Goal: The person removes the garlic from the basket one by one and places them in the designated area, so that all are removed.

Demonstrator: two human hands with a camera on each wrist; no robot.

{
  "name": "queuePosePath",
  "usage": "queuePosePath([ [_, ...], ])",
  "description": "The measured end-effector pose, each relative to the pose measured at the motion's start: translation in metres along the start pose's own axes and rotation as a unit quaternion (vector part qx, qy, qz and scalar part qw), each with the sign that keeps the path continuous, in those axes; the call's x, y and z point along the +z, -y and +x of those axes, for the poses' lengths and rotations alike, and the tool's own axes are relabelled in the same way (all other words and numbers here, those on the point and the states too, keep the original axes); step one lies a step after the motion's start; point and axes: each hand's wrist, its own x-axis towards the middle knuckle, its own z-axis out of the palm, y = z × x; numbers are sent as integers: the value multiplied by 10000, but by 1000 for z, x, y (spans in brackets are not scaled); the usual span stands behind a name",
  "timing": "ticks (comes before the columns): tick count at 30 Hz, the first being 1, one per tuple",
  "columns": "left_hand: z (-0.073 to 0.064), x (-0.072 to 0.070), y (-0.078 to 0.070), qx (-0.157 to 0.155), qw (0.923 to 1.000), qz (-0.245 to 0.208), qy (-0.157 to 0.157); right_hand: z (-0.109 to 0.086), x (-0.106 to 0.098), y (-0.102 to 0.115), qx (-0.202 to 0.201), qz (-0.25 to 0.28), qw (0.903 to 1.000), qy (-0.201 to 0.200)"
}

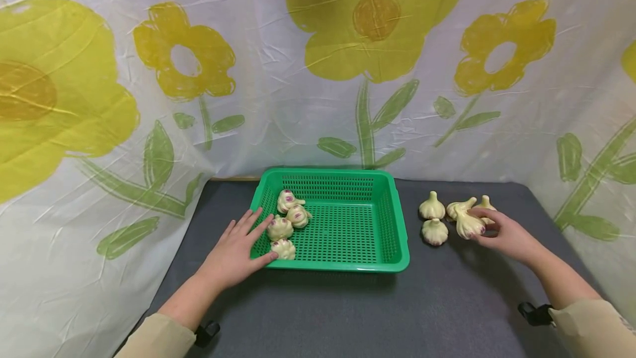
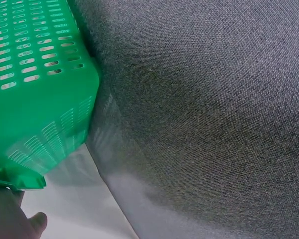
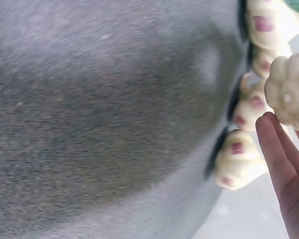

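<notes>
My right hand (image 1: 504, 236) grips a garlic bulb (image 1: 468, 225) between fingers and thumb at the right of the table. In the right wrist view the held garlic bulb (image 3: 291, 92) sits at the fingertips (image 3: 265, 124), above several other bulbs. Two bulbs, one garlic bulb (image 1: 432, 206) behind another garlic bulb (image 1: 434, 232), lie left of this hand; a garlic bulb (image 1: 458, 207) and one more partly hidden garlic bulb (image 1: 485, 202) lie behind it. My left hand (image 1: 231, 256) rests with spread fingers on the left rim of a green plastic basket (image 1: 328, 266).
Inside the basket, several garlic bulbs line its left side, among them a garlic bulb (image 1: 298, 216) and a garlic bulb (image 1: 283, 248). The basket stands on a dark grey table (image 1: 318, 314). A white curtain (image 1: 278, 98) with yellow flowers hangs behind and at both sides.
</notes>
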Motion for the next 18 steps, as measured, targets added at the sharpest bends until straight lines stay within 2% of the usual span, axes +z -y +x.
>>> queuePosePath([
  [9, 0, 2, 1, -8, 10000, -6, 6, 3, 12, -16, 1, 215, 9996, 192],
  [18, 0, 0, 1, 15, 10000, 29, 8, 3, 18, -21, 225, 203, 9986, 440],
])
